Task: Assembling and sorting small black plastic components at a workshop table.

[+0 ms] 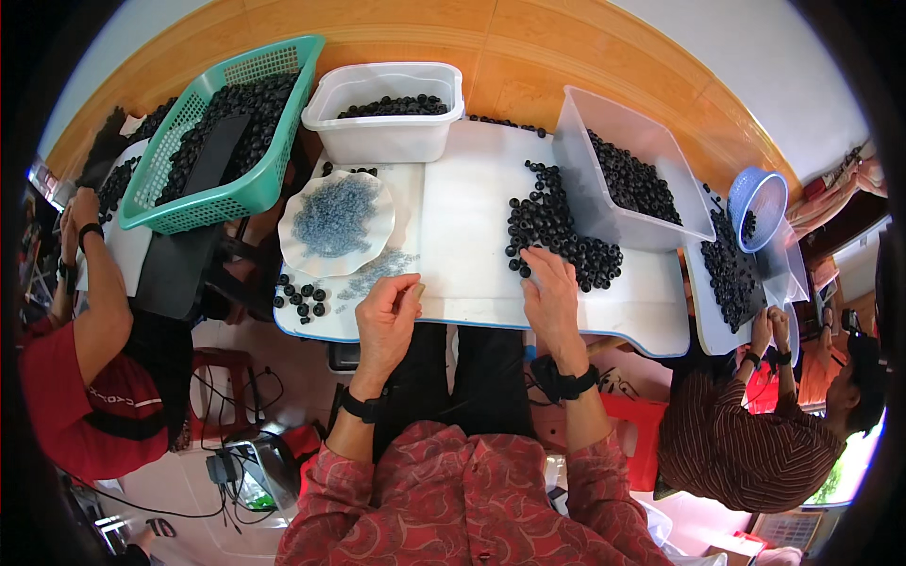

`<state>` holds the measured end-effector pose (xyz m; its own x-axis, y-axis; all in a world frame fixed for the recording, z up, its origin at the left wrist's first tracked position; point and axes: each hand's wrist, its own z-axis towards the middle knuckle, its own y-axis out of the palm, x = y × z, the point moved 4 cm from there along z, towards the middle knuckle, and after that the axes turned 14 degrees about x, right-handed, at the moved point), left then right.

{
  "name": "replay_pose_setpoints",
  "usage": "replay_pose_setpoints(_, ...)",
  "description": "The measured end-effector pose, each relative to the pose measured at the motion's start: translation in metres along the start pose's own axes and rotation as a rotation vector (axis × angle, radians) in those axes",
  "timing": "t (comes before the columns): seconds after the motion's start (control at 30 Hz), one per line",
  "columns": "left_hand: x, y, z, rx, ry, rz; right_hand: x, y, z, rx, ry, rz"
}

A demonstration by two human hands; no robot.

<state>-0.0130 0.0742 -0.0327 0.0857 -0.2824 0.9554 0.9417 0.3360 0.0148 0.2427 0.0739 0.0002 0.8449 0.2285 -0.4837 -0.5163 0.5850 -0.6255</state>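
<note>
My left hand (389, 313) is over the near edge of the white table, thumb and forefinger pinched together; what is between them is too small to make out. Beside it lie loose small clear-grey pieces (376, 272) and several black round pieces (304, 300). A white scalloped plate (379, 236) holds a heap of similar grey pieces (334, 217). My right hand (553, 297) is at the near left edge of a pile of black, hollow round pieces (552, 222). Its fingers bend together with the tips at the pile, and whatever they hold is hidden.
Behind the plate stands a white tub (382, 141) of black pieces; a clear bin (632, 222) holds more at right. A green basket (203, 212) is at far left. People sit at both sides, one in a red shirt (113, 406), another in a striped shirt (746, 443).
</note>
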Motion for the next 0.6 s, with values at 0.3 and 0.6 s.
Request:
replay_pose_setpoints(0.3,0.003,-0.001,0.000,-0.010,0.024,0.026,-0.001,-0.009,-0.007,0.156,0.152,0.223)
replay_pose_setpoints(0.6,0.003,0.000,0.001,-0.004,0.063,0.049,0.021,-0.016,-0.002,0.192,0.080,0.126)
